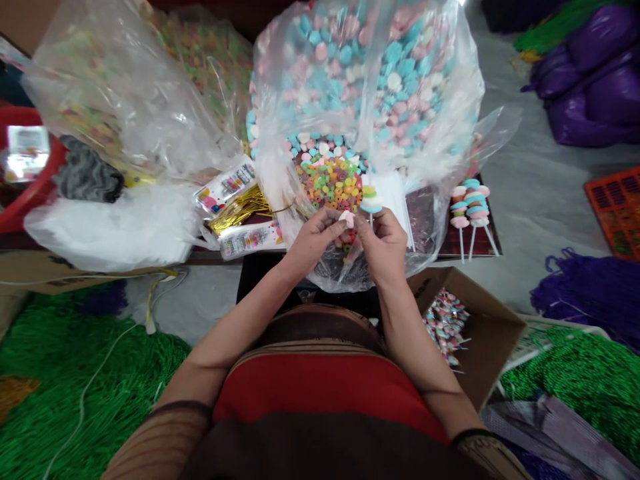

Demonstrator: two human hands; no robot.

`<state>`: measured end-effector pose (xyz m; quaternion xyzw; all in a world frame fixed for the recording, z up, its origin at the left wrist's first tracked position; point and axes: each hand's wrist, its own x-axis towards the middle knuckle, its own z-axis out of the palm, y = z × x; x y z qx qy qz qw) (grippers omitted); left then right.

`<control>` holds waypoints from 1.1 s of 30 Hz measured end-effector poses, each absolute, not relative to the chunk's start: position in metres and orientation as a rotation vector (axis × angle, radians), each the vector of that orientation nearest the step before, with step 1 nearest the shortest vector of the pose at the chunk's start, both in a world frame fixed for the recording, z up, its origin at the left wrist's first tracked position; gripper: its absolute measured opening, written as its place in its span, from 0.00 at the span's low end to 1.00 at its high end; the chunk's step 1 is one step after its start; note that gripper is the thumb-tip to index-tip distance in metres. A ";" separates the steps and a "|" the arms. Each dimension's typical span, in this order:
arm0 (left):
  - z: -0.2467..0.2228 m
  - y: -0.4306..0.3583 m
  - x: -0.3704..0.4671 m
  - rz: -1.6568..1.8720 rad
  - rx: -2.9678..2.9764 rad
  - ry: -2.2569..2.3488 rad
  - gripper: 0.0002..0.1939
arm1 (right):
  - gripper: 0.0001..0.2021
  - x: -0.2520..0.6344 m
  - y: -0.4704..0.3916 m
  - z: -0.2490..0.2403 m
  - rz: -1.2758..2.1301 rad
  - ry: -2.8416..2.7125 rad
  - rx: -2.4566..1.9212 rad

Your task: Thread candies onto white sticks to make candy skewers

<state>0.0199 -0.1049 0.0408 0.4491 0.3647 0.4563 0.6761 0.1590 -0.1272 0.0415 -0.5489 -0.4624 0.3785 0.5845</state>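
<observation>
My left hand (316, 237) pinches a small white-pink candy piece (347, 217) at its fingertips. My right hand (384, 243) holds a thin white stick with a yellow-green and a blue candy (371, 199) threaded on top. Both hands meet over an open clear bag (425, 233) on a dark table. Just beyond them lies a heap of small multicoloured ring candies (331, 181). Behind that rises a big clear bag of pink, blue and white candies (365, 73).
Finished candy sticks (471, 203) lie at the table's right edge. A cardboard box (493, 333) with more of them sits lower right. Gold twist ties (243, 208) and label packs lie left. Green strands (60, 380) cover the floor; purple bags (595, 73) lie far right.
</observation>
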 end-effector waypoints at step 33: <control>0.046 -0.100 0.011 1.006 0.899 0.851 0.28 | 0.15 0.190 -0.198 0.059 1.317 -1.313 -1.383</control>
